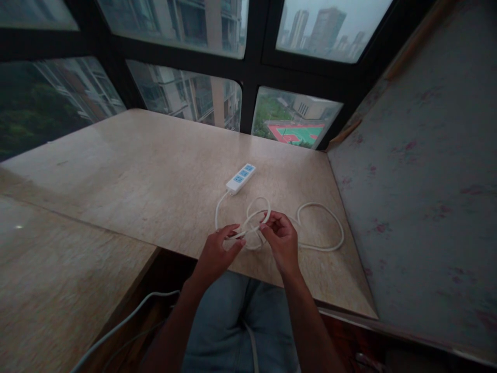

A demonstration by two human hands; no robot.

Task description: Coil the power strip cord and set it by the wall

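On the desk point(155, 160) below the windows point(186, 93), the power strip point(240, 178) lies beyond both hands, long axis slanting away rightward, nearer the left hand point(218, 253); left and right hand point(283, 242) pinch its looped cord point(318, 249) between them.

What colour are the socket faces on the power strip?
Light blue, set in the white power strip; best seen in the head view.
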